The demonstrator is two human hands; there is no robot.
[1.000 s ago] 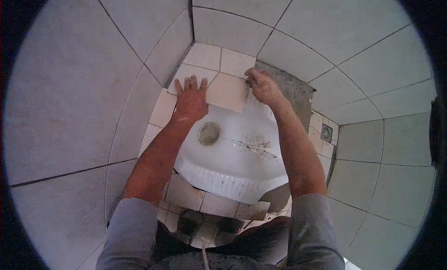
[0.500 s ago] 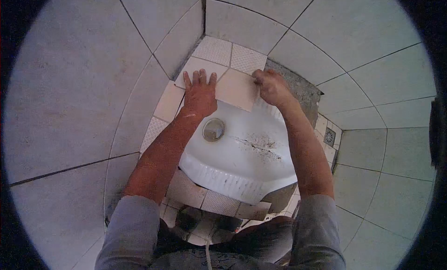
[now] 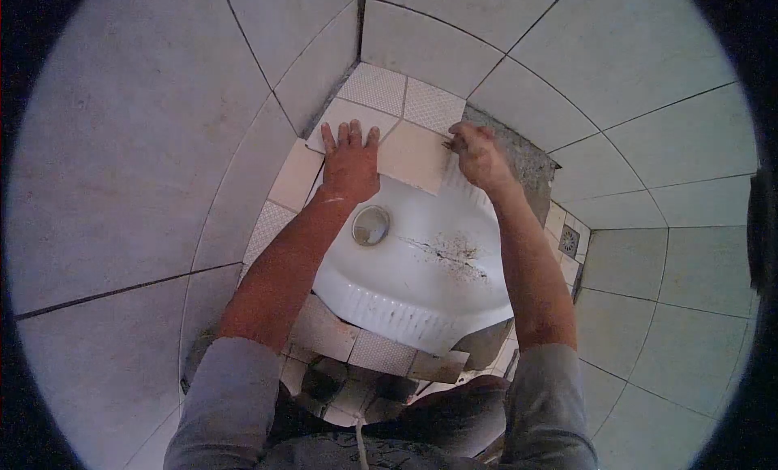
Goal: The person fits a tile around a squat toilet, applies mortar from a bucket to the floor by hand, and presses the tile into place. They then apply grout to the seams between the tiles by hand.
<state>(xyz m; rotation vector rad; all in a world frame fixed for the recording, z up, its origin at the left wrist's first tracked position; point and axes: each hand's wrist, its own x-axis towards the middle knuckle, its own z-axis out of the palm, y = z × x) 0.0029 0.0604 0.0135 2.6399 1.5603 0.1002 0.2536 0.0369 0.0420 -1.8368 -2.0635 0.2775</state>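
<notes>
Head view: wall tiles [image 3: 138,162] at left, then left hand [image 3: 351,166] flat with fingers spread on the floor beside a loose tile [image 3: 415,156] lying over the pan's [image 3: 421,267] far rim, right hand [image 3: 480,155] pinching the tile's right edge, drain [image 3: 570,241] farther right.

Both arms reach straight forward and down, bare from the grey sleeves pushed up past the elbows. The left hand [image 3: 350,164] lies flat, palm down, fingers stretched out together and pointing away. The right hand [image 3: 478,155] is curled, fingers bent in a pinch at its far side, wrist slightly bent.
</notes>
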